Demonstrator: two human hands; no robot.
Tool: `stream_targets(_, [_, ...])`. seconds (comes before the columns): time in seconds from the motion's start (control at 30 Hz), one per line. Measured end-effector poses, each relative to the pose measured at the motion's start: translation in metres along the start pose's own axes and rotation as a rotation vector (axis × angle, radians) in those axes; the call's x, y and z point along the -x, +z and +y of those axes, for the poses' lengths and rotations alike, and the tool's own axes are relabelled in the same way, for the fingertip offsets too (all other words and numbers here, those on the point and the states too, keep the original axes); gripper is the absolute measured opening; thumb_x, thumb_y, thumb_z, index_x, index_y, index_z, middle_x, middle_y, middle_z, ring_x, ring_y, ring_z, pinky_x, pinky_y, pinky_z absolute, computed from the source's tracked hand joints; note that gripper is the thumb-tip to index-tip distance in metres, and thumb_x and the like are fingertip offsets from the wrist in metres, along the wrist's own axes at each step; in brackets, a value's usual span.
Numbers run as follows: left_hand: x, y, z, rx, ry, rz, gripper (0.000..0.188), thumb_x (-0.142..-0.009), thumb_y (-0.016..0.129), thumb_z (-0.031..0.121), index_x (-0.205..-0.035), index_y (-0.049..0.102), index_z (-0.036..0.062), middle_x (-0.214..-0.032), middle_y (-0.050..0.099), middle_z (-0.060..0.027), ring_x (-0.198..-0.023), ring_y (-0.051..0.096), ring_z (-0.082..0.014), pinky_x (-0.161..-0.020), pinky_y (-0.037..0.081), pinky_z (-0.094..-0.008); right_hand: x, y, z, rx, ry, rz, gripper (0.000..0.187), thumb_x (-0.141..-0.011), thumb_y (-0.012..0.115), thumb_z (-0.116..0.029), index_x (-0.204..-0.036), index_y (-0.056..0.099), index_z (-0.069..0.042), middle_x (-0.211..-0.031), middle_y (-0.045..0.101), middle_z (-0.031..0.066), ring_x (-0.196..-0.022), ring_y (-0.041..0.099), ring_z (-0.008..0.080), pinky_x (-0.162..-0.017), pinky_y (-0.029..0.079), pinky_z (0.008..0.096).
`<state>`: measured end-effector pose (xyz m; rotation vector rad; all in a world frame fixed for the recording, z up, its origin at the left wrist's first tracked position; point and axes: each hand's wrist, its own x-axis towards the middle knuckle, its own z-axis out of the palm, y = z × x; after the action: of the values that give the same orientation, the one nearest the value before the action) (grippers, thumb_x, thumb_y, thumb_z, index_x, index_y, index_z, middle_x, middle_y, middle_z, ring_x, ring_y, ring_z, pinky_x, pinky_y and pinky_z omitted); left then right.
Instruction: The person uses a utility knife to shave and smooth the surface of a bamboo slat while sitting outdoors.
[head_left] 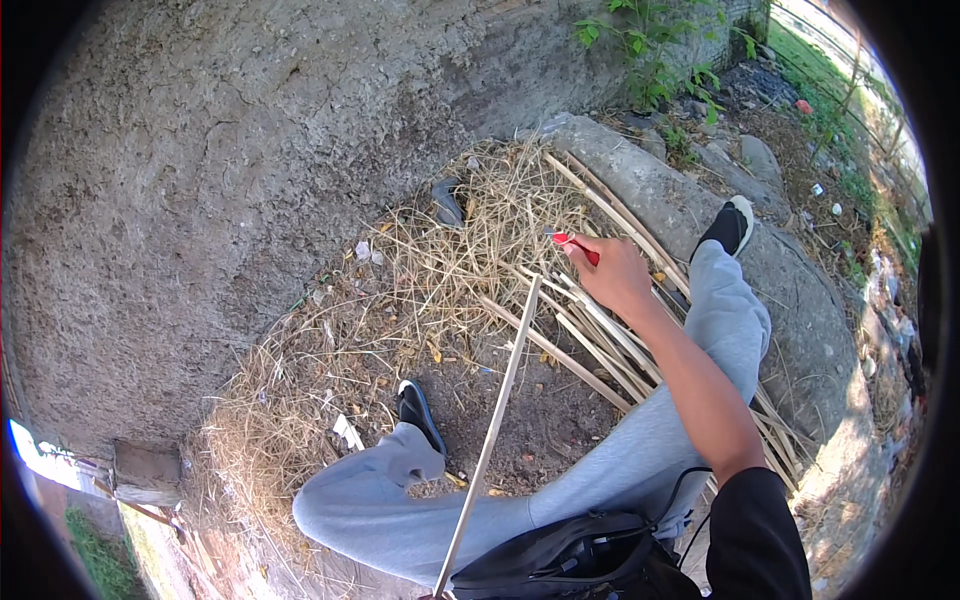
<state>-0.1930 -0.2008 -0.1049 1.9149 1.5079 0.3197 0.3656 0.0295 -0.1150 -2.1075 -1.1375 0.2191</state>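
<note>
My right hand (612, 275) is closed round a red utility knife (577, 247), its short blade pointing left over the straw. A long, pale wooden strip (497, 410) slants up from the lower edge, and its upper end stands just below and left of the knife, apart from it. At the strip's bottom end only a sliver of my left hand (432, 597) shows, gripping it; the rest is cut off by the picture's edge. Several similar strips (604, 338) lie in a bundle on the ground under my right forearm, partly hidden by my leg.
Loose straw-like shavings (490, 220) cover the ground before a rough wall (230, 180). A large stone slab (800, 290) lies at the right, with more strips along its edge. A black bag (570, 560) rests on my lap. A green plant (650, 50) grows at the far right.
</note>
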Motion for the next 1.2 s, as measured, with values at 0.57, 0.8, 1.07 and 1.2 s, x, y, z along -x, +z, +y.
stream_targets(0.57, [-0.09,0.016,0.072,0.443,-0.229,-0.082,0.042,-0.109,0.045,0.039,-0.084,0.059,0.009,-0.065,0.044,0.0054,-0.056,0.037,-0.0039,-0.049,0.031,-0.0227,0.072,0.015,-0.044,-0.786,0.044,-0.662,0.036,-0.098,0.067,-0.03,-0.122,0.071,-0.003,-0.068,0.067,0.0015,-0.055,0.05,0.0061,-0.051,0.04,0.0265])
stream_targets(0.8, [-0.093,0.02,0.07,0.338,-0.11,-0.016,0.049,-0.109,0.041,0.044,-0.077,0.052,0.0083,-0.065,0.041,0.0037,-0.059,0.036,-0.0095,-0.053,0.033,-0.0296,0.076,0.031,-0.038,-0.487,-0.548,-0.249,0.033,-0.095,0.07,-0.032,-0.117,0.075,-0.008,-0.081,0.076,0.0085,-0.052,0.062,0.0137,-0.05,0.048,0.0275])
stream_targets(1.07, [-0.091,0.016,0.066,0.229,-0.15,-0.085,0.055,-0.109,0.035,0.047,-0.08,0.055,0.0054,-0.06,0.042,-0.0037,-0.058,0.039,-0.0132,-0.053,0.034,-0.0338,0.079,0.024,-0.043,-0.429,-0.547,-0.273,0.04,-0.096,0.066,-0.042,-0.113,0.076,-0.006,-0.087,0.077,0.01,-0.061,0.07,0.0205,-0.059,0.056,0.0311])
stream_targets(1.2, [-0.087,0.02,0.057,0.113,-0.05,-0.071,0.053,-0.109,0.034,0.042,-0.087,0.061,0.002,-0.058,0.045,-0.0119,-0.055,0.042,-0.0196,-0.052,0.036,-0.0383,0.08,0.023,-0.043,-0.438,-0.586,-0.218,0.041,-0.096,0.067,-0.041,-0.113,0.076,-0.005,-0.085,0.076,0.01,-0.059,0.069,0.0212,-0.056,0.055,0.0319])
